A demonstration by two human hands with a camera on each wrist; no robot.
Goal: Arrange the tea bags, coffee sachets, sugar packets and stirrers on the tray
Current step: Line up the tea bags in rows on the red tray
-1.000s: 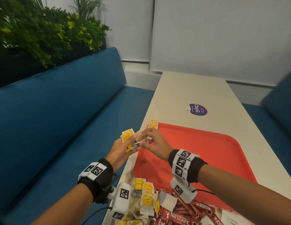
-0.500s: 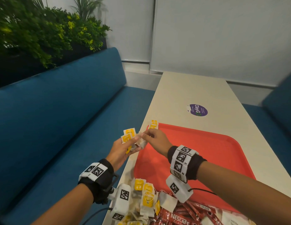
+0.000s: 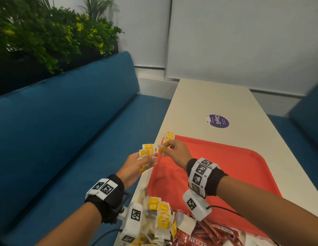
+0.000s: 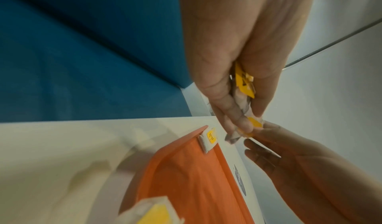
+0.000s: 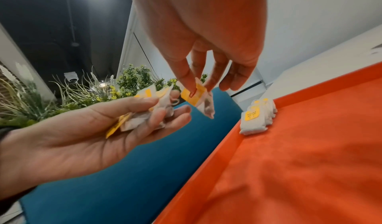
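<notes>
A long cream-white table runs away from me between blue upholstered benches, with green leafy plants behind the bench on my left. A flat rectangular orange-red plastic tray lies on the near part of the table, and beyond it a round purple sticker sits on the tabletop.

At the tray's near edge, under my wrists, is a loose heap: white paper tea bags with yellow tags on the left, red Nescafe coffee sachets just beside them. In the tray's far left corner a small row of white tea bags with yellow labels stands against the rim.

Both my forearms reach forward, meeting above the tray's left edge. My left hand is turned palm up, out over the table edge, thumb and curled fingers holding a bunch of white and yellow tea bags. My right hand hangs palm down over the tray's left rim, thumb and forefinger pinching one single white tea bag with a yellow tag, the other fingers loosely extended. That bag hangs in the air just beside the bunch, near the corner row but not touching it.
</notes>
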